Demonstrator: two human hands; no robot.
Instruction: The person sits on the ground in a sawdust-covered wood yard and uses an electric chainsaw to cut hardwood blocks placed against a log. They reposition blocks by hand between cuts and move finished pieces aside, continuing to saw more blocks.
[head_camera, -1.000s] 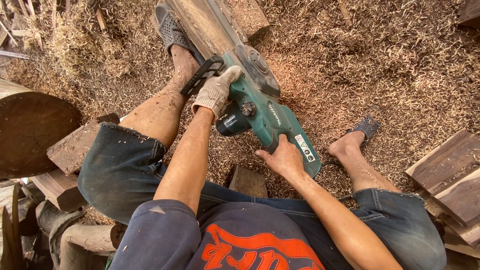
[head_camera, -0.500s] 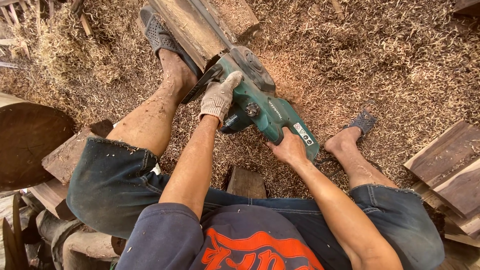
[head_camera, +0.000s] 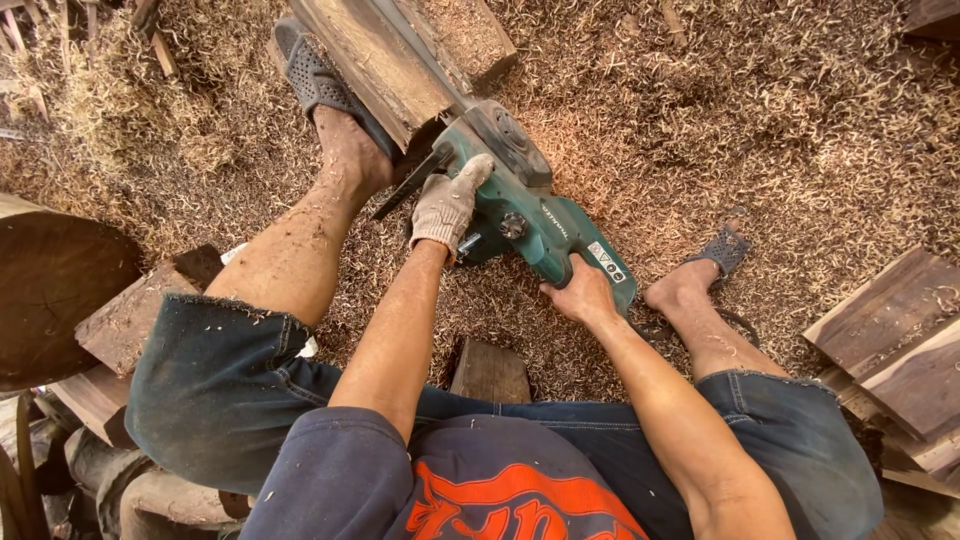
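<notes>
Sawdust (head_camera: 780, 130) covers the ground where the person sits, a green chainsaw (head_camera: 530, 215) lying between the legs with its front end against a timber (head_camera: 375, 55) pinned under the left foot (head_camera: 345, 150). The gloved left hand (head_camera: 447, 203) has its fingers curled round the saw's front handle, and the bare right hand (head_camera: 580, 293) has its fingers wrapped tight on the rear grip. A round log (head_camera: 50, 290) lies at the left, planks (head_camera: 895, 345) at the right.
</notes>
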